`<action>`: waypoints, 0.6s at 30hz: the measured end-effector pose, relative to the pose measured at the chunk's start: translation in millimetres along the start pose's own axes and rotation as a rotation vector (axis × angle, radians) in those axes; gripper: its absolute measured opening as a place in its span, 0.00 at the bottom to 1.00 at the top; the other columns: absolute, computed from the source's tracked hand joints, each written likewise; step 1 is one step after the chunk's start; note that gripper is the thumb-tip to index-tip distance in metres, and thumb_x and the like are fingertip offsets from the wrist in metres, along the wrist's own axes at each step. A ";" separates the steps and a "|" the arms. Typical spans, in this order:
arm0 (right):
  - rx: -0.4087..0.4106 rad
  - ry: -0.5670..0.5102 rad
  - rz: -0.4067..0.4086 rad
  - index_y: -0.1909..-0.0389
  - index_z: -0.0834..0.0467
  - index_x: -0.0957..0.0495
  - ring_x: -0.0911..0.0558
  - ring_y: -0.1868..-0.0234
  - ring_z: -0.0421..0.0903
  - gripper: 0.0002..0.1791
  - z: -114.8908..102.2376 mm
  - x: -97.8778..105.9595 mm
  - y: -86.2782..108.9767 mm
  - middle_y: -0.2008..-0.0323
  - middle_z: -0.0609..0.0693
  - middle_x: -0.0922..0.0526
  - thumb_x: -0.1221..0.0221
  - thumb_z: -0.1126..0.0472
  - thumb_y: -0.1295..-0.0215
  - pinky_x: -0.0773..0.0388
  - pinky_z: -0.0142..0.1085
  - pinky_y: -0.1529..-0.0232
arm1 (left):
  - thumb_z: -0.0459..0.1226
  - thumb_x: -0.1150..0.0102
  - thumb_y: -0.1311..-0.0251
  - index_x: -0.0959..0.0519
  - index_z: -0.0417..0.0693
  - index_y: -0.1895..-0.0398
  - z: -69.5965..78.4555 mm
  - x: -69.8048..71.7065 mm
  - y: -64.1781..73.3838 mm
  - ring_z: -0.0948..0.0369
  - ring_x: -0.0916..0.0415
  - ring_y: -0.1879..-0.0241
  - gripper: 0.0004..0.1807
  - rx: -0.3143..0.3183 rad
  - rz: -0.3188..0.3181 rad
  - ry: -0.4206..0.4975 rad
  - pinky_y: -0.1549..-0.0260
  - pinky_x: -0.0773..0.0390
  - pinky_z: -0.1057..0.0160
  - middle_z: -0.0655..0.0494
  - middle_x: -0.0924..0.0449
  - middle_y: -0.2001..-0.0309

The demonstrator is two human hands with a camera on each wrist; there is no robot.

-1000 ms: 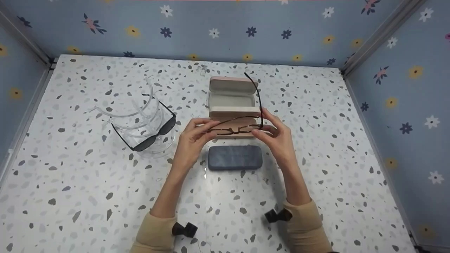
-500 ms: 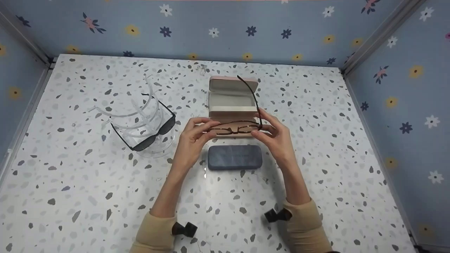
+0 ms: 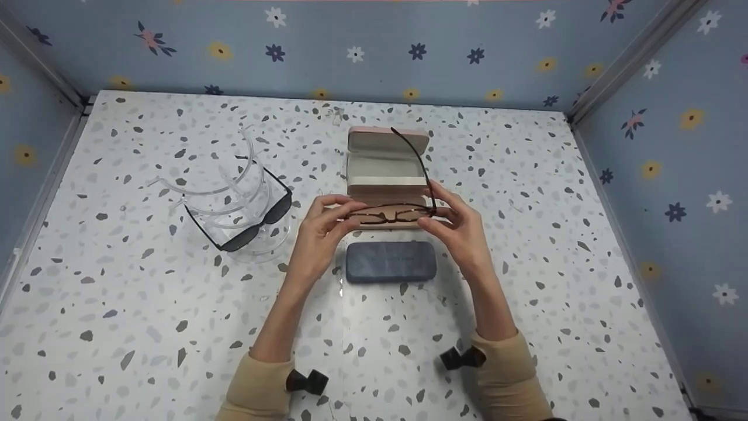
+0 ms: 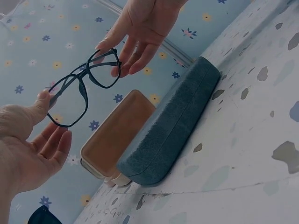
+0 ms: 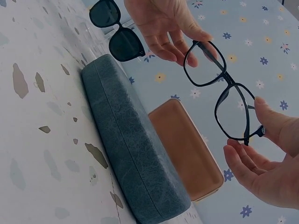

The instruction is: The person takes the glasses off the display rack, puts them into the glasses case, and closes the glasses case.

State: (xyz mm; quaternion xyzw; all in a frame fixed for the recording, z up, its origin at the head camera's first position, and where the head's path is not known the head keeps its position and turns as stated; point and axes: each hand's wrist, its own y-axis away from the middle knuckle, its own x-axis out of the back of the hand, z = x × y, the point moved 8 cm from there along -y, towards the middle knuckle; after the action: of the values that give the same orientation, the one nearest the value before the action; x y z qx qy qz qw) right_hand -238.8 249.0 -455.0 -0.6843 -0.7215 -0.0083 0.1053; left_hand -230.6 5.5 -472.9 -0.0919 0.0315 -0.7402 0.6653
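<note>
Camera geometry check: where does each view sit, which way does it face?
Head: worn on the head, facing forward and down at the table; left hand, right hand and sleeves show.
Left wrist: on that wrist, facing the eyeglasses, image tilted; left hand lower left, right hand top.
Right wrist: on that wrist, facing the eyeglasses, tilted the other way; right hand lower right, left hand top.
Both wrist views share hands, eyeglasses and blue case.
</note>
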 end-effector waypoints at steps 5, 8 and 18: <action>-0.004 -0.020 -0.007 0.28 0.54 0.27 0.15 0.47 0.51 0.35 0.1 -0.6 -0.2 0.33 0.65 0.24 0.31 0.71 0.37 0.16 0.33 0.46 | 0.36 0.37 0.32 0.13 0.52 0.45 0.3 -0.2 0.1 0.61 0.26 0.45 0.14 -0.004 0.000 -0.003 0.47 0.22 0.68 0.53 0.26 0.39; -0.006 -0.033 -0.012 0.28 0.55 0.27 0.15 0.48 0.47 0.35 -0.1 -1.0 -0.2 0.33 0.66 0.24 0.32 0.71 0.37 0.15 0.33 0.47 | 0.36 0.37 0.32 0.13 0.52 0.45 -0.2 -0.1 -0.1 0.61 0.26 0.45 0.14 -0.003 0.002 -0.005 0.47 0.23 0.68 0.53 0.27 0.39; -0.014 -0.029 -0.020 0.28 0.56 0.28 0.15 0.49 0.45 0.35 1.5 -1.1 -0.2 0.32 0.66 0.25 0.31 0.71 0.37 0.15 0.33 0.48 | 0.36 0.37 0.32 0.13 0.50 0.45 -0.2 -0.4 0.4 0.61 0.26 0.45 0.14 -0.004 -0.001 0.027 0.49 0.21 0.70 0.52 0.28 0.39</action>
State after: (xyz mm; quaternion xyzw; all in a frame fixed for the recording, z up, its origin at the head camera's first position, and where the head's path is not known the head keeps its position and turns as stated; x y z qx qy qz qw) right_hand -239.1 248.1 -456.6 -0.6778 -0.7297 -0.0044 0.0898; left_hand -230.1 5.9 -473.2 -0.0831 0.0421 -0.7417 0.6643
